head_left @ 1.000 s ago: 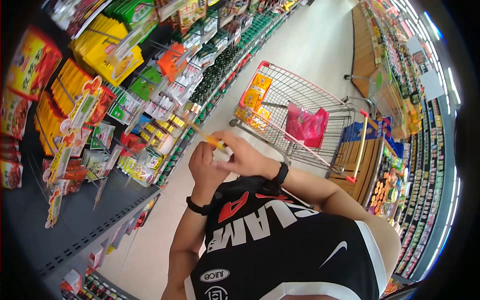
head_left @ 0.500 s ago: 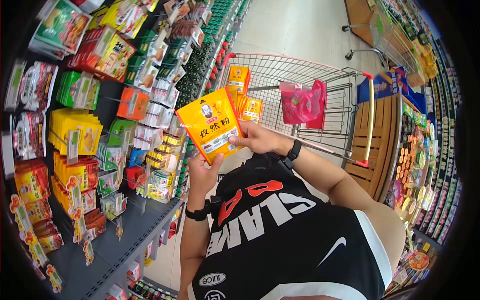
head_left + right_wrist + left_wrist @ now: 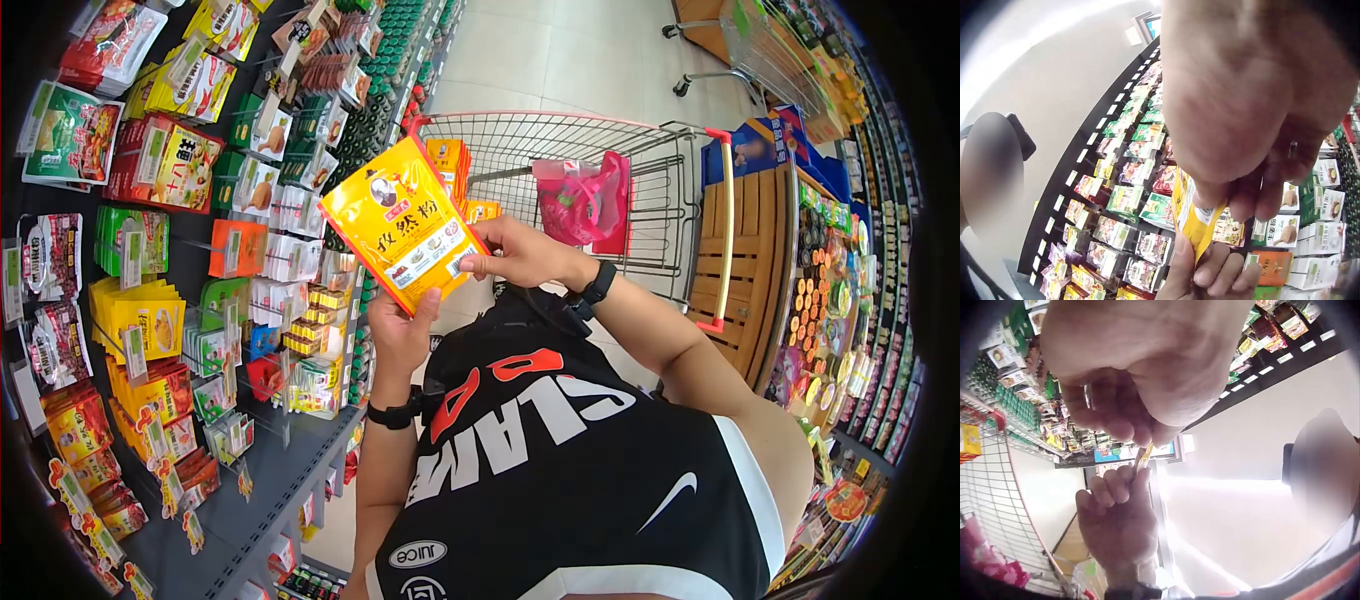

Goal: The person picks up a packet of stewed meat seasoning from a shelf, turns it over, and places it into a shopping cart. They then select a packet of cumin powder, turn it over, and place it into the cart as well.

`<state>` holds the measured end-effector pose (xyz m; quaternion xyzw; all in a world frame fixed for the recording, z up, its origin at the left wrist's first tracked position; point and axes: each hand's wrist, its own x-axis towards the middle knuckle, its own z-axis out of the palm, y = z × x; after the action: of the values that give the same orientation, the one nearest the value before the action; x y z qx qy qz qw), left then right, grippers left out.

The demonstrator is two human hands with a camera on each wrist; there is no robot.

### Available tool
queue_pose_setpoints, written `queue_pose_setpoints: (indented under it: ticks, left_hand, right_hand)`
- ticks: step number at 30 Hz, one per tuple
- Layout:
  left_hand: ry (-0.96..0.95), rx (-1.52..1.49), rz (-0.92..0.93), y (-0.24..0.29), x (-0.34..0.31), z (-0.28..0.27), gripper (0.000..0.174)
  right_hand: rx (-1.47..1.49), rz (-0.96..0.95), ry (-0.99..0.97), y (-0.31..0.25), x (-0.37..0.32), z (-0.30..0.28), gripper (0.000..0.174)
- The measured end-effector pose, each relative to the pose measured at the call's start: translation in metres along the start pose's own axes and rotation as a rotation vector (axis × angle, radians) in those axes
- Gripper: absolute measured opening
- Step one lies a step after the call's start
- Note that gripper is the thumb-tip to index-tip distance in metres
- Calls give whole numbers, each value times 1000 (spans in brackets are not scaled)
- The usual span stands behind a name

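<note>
A yellow packet (image 3: 400, 225) with a red edge and printed front is held up between both hands in the head view, its front facing the camera. The left hand (image 3: 400, 328) pinches its lower edge, thumb on the front. At the right-hand lower corner the right hand (image 3: 530, 255) grips it, thumb across the front. The left wrist view shows the packet (image 3: 1144, 456) nearly edge-on between the left hand (image 3: 1141, 362) and the right hand (image 3: 1119, 519). In the right wrist view the packet (image 3: 1194, 219) is bent slightly, pinched by both hands.
Beyond the hands stands a shopping cart (image 3: 560, 124) with yellow packets (image 3: 447, 160) and a pink bag (image 3: 585, 205) inside. Hanging packets fill the shelf rack on the left, above a dark ledge (image 3: 290, 480). A wooden slatted stand (image 3: 735, 270) is at the right.
The packet, edge-on at first, has turned its front to the camera and moved slightly up and left in the head view. The hands moved apart and hold its lower edge and side.
</note>
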<state>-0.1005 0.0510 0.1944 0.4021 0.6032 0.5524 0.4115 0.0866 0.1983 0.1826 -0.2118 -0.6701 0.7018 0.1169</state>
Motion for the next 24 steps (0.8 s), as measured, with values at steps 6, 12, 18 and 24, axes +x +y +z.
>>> queue_pose_setpoints:
  ticks: [6,12,18,24]
  left_hand:
    - [-32,-51,45,6,2,-18,27]
    - [-126,103,112,25,-17,-56,24]
    - [-146,-75,116,23,-34,-85,19]
    - [-189,-27,182,3,-47,-119,24]
  right_hand:
    - [-24,-108,76,-33,-7,24,35]
    - [-94,-112,61,-42,-3,56,33]
    - [171,-89,115,-31,12,106,30]
    - [4,-191,90,-39,18,132,29]
